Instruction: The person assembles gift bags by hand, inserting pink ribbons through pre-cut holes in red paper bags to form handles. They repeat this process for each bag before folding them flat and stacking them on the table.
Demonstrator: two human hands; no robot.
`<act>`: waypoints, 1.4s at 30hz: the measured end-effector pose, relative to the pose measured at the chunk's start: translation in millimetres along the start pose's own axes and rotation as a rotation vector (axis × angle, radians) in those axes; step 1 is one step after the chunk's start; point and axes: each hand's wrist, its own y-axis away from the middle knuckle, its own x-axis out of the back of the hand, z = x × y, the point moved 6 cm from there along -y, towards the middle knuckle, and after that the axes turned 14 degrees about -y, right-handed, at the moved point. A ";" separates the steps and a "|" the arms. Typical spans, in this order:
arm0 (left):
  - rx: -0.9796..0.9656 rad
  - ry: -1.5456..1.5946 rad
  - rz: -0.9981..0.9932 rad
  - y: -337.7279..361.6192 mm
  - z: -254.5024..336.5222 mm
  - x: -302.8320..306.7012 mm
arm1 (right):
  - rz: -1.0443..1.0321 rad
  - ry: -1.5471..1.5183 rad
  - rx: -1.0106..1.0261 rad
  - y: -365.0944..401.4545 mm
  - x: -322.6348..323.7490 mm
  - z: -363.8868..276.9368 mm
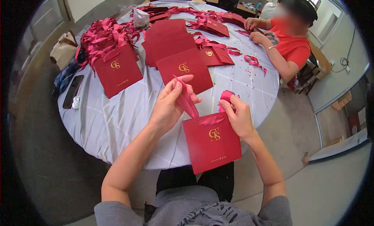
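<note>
Red bag (gold "GS" logo): left hand and right hand pinch ribbon

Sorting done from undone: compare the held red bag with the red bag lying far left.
The held bag overhangs the table edge, between left hand and right hand; the left bag lies fully on it, untouched. The held bag's ribbon is pulled up; the left bag's lies slack. Both: dark red, gold logo.
</note>
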 end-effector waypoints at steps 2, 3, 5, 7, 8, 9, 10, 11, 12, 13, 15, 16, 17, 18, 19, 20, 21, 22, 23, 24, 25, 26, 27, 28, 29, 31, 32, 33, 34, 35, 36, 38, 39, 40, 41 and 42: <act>-0.027 -0.036 -0.010 -2.1 1.3 3.5 | 0.036 0.060 -0.056 3.7 4.8 1.2; -0.032 -0.054 -0.011 -3.1 2.2 4.8 | 0.089 -0.062 0.021 3.7 4.2 -3.5; -0.039 -0.152 0.017 -2.8 9.6 2.5 | 0.157 -0.099 0.017 4.3 8.0 -15.6; -0.022 -0.332 0.063 -2.4 17.8 -0.3 | 0.175 -0.120 -0.063 5.8 10.0 -6.4; -0.103 -0.613 0.189 -1.7 22.4 6.3 | 0.182 -0.122 -0.108 6.6 10.4 -2.0; -0.191 -0.894 0.312 0.3 27.1 13.4 | 0.173 -0.080 -0.154 8.3 10.7 12.7; -0.442 -1.298 0.509 6.2 31.6 24.5 | 0.197 -0.116 -0.140 11.6 9.3 27.2; -0.611 -1.518 0.523 15.2 46.1 -5.7 | 0.222 -0.153 -0.122 12.7 8.9 31.8; -0.790 -1.730 0.531 28.1 58.1 -39.4 | 0.185 -0.147 -0.223 16.7 10.0 40.2; -0.855 -1.764 0.329 35.6 50.2 -58.1 | 0.172 -0.131 -0.216 17.5 9.9 40.1; -0.688 -1.693 -0.311 42.2 11.7 -77.3 | 0.135 -0.116 -0.203 17.0 9.3 41.4; -0.618 -1.723 -0.482 47.7 -8.4 -89.4 | 0.140 -0.112 -0.203 16.2 11.0 45.3; -0.550 -1.780 -0.570 53.4 -28.1 -89.2 | 0.147 -0.159 -0.202 15.7 11.3 51.3; -0.516 -1.809 -0.614 57.3 -40.0 -87.5 | 0.153 -0.206 -0.202 15.2 11.9 56.8; -0.479 -1.837 -0.660 58.6 -46.3 -87.7 | 0.152 -0.237 -0.258 13.8 14.5 61.6; -0.441 -1.838 -0.703 59.0 -47.7 -86.0 | 0.157 -0.235 -0.263 11.0 18.9 63.9; -0.440 -1.833 -0.714 58.7 -47.4 -86.0 | 0.156 -0.182 -0.307 8.9 23.6 68.5; -0.440 -1.824 -0.728 58.6 -47.8 -86.1 | 0.155 -0.128 -0.352 7.7 27.1 72.5; -0.441 -1.815 -0.738 58.1 -48.0 -86.5 | 0.237 -0.013 -0.291 5.3 32.8 70.6; -0.441 -1.808 -0.744 57.7 -48.0 -87.0 | 0.241 -0.009 -0.297 3.2 35.7 72.2; -0.429 -1.781 -0.734 57.4 -47.2 -86.6 | 0.256 0.083 -0.278 -0.1 39.7 70.0; -0.415 -1.757 -0.720 57.6 -46.4 -85.1 | 0.266 0.174 -0.258 -2.9 42.0 69.1; -0.404 -1.753 -0.717 57.1 -46.3 -83.7 | 0.286 0.206 -0.199 -3.9 44.1 69.9; -0.479 -1.703 -0.771 58.7 -45.6 -87.2 | 0.300 0.227 -0.165 -3.3 45.2 66.1; -0.553 -1.651 -0.819 61.5 -45.2 -89.0 | 0.311 0.248 -0.130 -4.5 46.4 56.2; -0.588 -1.603 -0.821 63.5 -47.9 -84.1 | 0.260 0.311 -0.044 -6.3 48.2 29.7; -0.570 -1.569 -0.825 63.3 -49.8 -82.9 | 0.226 0.283 -0.052 -5.9 48.6 18.8; -0.551 -1.532 -0.831 63.9 -52.0 -82.1 | 0.130 0.235 -0.076 -5.6 45.1 6.3; -0.542 -1.525 -0.818 63.7 -53.0 -80.7 | 0.115 0.237 -0.082 -0.3 44.9 6.6; -0.539 -1.515 -0.824 64.0 -53.7 -80.1 | -0.061 0.171 -0.078 4.1 34.6 7.0; -0.538 -1.508 -0.830 64.4 -54.3 -79.9 | -0.236 0.101 -0.071 9.7 22.3 6.1; -0.534 -1.461 -0.791 65.2 -57.7 -79.4 | -0.296 0.168 -0.116 19.8 12.0 4.0; -0.530 -1.430 -0.755 65.5 -58.6 -77.3 | -0.301 0.181 -0.088 24.7 8.8 4.6; -0.607 -1.419 -0.714 68.3 -60.5 -76.6 | -0.283 0.242 -0.046 26.8 8.4 -0.4; -0.661 -1.382 -0.670 70.1 -55.8 -79.4 | -0.266 0.252 -0.050 28.0 6.1 -6.7; -0.783 -1.315 -0.622 67.9 -55.6 -80.6 | -0.287 0.266 -0.067 27.2 5.3 -10.8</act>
